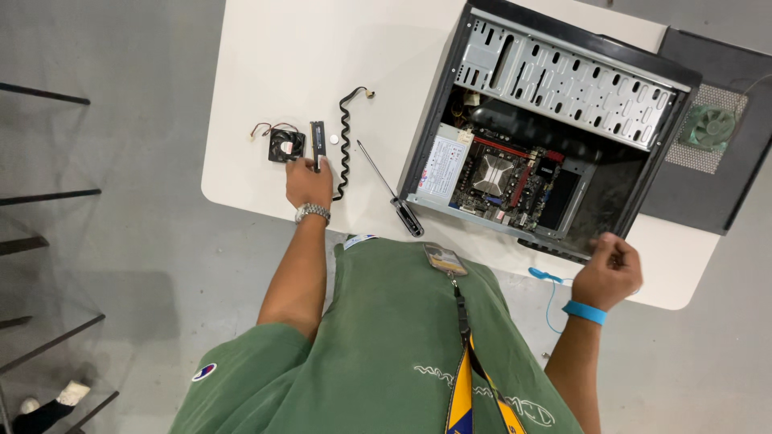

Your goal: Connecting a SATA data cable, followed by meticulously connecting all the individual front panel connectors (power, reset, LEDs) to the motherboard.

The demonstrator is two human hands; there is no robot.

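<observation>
My left hand (309, 182) rests on the white table (265, 64), its fingers on the near end of a dark memory stick (318, 138). A small black fan (286, 145) with red and black wires lies just left of the stick. My right hand (609, 270) is loosely curled at the near corner of the open black computer case (555, 128), holding nothing that I can see. The case lies on its side and shows a motherboard (503, 177) and a drive cage (563, 76).
A coiled black cable (346, 141), a small white coin cell (333, 139) and a black-handled screwdriver (392, 191) lie between my left hand and the case. The case's side panel (712, 128) with a fan grille lies at the right. A blue cord (548, 281) hangs off the table edge.
</observation>
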